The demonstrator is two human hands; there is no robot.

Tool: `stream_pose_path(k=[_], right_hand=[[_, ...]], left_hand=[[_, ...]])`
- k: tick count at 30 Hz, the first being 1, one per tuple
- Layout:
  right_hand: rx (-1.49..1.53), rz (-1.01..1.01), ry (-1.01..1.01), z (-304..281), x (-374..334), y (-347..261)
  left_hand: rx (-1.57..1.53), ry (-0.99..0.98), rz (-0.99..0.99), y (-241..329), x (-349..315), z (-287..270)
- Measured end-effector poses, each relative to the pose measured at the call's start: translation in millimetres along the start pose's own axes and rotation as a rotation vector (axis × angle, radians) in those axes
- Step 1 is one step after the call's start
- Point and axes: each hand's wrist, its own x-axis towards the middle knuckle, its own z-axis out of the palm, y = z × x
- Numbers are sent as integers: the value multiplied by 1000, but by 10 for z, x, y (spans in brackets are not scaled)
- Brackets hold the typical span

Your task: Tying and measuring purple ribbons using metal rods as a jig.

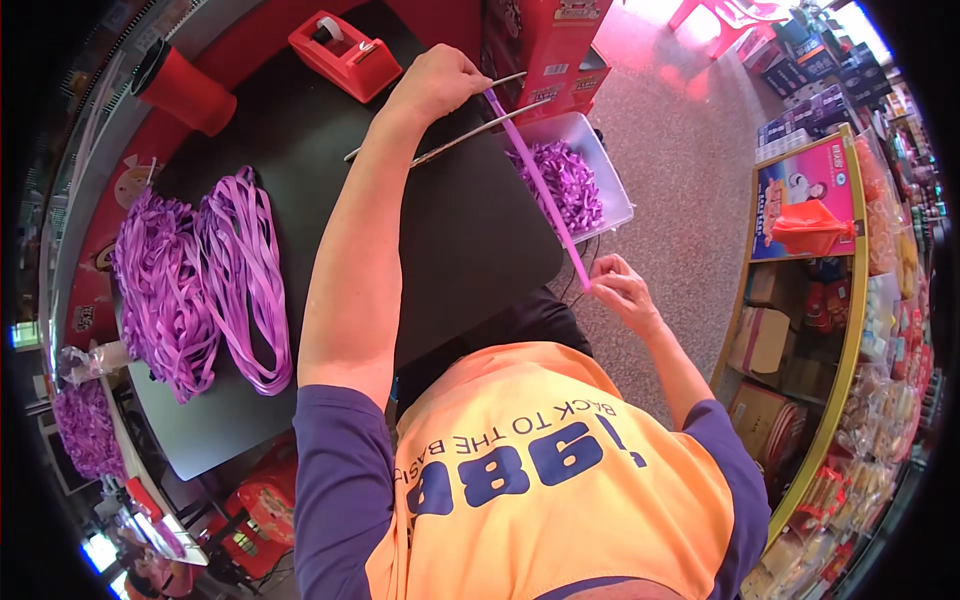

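A flat purple strap (540, 185) is stretched in a slant from the table's far edge toward my body. My left hand (440, 85) pinches its far end, and my right hand (622, 292) pinches its near end between thumb and fingers. Close to my left hand, two thin pale rods (480, 132) cross the black table (460, 230); part of them is hidden behind my forearm. Beneath the strap, a white plastic bin (620, 200) holds many short purple pieces (565, 185). To the left on the table lie a tangled heap of purple straps (165, 290) and a looped bundle (245, 285).
A red tape dispenser (345, 58) and a red cup (185, 90) are at the table's far left. Red cartons (540, 50) stand past the bin. On the right, a yellow-edged shelf (835, 420) holds packaged goods; speckled floor (670, 150) runs between.
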Motion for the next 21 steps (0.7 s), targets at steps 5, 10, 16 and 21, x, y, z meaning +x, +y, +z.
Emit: stream_pose_path(k=[5,10,16,21], right_hand=[[123,-76,-70,-371,-17,-896],[226,-549,-109,-611,536,-1564],[349,-663,-52,-634,1738,-2261],[569,-577,-218,-639,3230,-2443]], left_hand=[[-27,25,49,-92,70,42],[-9,35,81,-101,75,40],[29,42,73,-93,8,3],[-43,-37,88,-9,24,-18]])
